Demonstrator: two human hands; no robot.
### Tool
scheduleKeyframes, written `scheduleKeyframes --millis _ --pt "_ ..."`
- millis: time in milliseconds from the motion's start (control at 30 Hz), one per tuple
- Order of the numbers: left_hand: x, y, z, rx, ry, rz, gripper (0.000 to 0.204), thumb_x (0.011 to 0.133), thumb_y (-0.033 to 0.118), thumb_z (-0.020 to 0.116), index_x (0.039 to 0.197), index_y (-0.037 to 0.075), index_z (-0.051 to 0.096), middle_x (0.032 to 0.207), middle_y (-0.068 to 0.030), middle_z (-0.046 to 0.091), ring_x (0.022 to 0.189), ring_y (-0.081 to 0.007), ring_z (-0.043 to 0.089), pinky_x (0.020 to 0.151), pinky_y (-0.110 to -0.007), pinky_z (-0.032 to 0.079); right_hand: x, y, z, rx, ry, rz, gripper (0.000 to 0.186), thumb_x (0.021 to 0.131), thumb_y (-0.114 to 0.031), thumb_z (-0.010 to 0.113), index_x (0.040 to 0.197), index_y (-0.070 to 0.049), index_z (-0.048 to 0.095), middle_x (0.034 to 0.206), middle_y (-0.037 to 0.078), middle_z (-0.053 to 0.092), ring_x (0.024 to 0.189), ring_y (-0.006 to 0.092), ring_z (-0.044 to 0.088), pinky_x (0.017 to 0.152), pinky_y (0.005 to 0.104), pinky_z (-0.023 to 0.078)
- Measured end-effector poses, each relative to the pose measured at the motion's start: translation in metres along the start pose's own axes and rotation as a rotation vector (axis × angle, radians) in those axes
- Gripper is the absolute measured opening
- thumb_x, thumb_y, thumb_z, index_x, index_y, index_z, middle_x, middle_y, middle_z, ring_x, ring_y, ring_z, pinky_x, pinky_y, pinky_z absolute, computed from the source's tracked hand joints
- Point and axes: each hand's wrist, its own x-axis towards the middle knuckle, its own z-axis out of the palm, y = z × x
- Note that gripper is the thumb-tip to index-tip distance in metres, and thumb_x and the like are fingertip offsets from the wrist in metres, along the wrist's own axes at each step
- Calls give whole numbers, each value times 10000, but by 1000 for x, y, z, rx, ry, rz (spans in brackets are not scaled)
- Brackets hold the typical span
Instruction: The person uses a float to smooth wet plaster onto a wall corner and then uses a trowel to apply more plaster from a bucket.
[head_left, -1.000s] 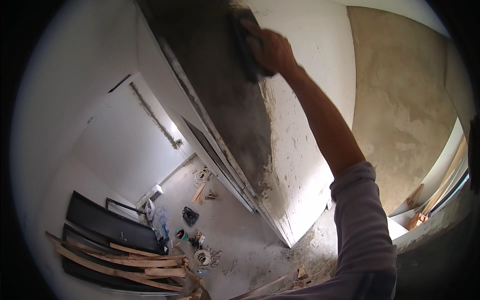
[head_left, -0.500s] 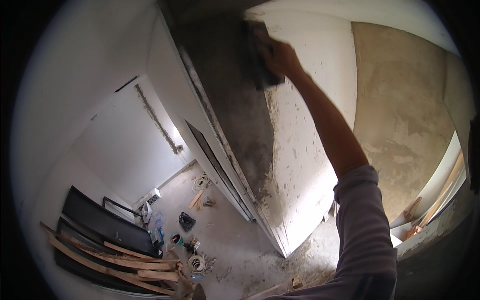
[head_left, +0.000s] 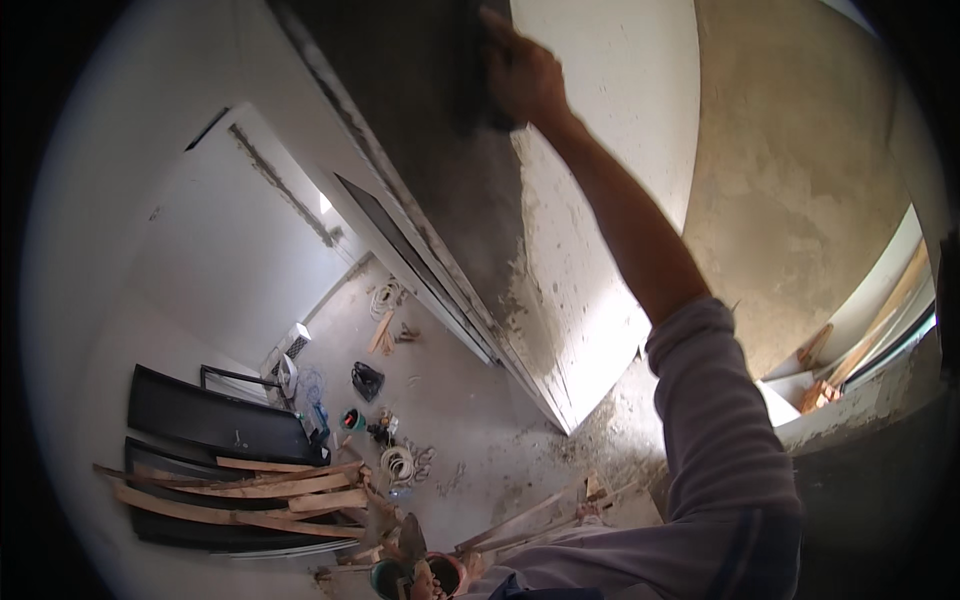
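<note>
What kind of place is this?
Probably a building being fixed up or built. There's dark plaster-like coating partly covering a white wall, a pile of wooden boards, and a pale coil on the dusty floor.

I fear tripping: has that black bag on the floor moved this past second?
No: the black bag keeps its place on the floor relative to the wall's bottom corner; the view shifted.

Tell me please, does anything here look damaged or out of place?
Yes. A rough, dark groove runs along the far white wall, looking like damage because the surface around it looks smooth. Nearer, the dark plaster has a ragged right edge, with spots on the pale wall beside it.
</note>
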Motion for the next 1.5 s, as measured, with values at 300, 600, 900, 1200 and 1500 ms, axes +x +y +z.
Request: scheduleKeyframes --millis 300,600,900,1200,1500 --pt "-44 -32 -54 97 69 -16 335 1027 400 397 961 74 437 699 -37 376 557 -161 369 570 -377 342 -386 34 -33 69 -287 668 525 902 -65 547 1415 -144 465 1198 216 620 1088 378 611 926 427 480" --pt "-92 3 -50 157 95 -20 355 1028 403 405 987 53 445 707 -41 385 545 -161 363 549 -371 338 -171 -33 -26 317 -17 694 488 878 -148 550 1365 -136 510 1240 161 617 1079 351 623 934 417 490" --pt "-126 55 16 51 104 11 396 1023 393 439 1080 2 466 726 -57 428 516 -161 366 498 -358 338 -276 -22 -3 231 145 781 481 865 -77 582 1339 -150 546 1212 165 631 1067 342 632 923 406 502" --pt "-80 34 -25 27 -18 20 377 1021 364 450 1128 3 473 749 -61 489 550 -151 463 505 -328 394 -283 -17 7 296 199 1143 468 916 -192 534 1380 -141 499 1270 189 598 1164 344 585 991 394 452" --pt "-52 20 -32 20 -47 -25 372 1024 368 438 1118 10 477 749 -54 500 546 -149 469 521 -325 411 -188 -61 11 165 118 549 458 803 -77 569 1257 -134 560 948 181 622 890 363 644 740 455 531"
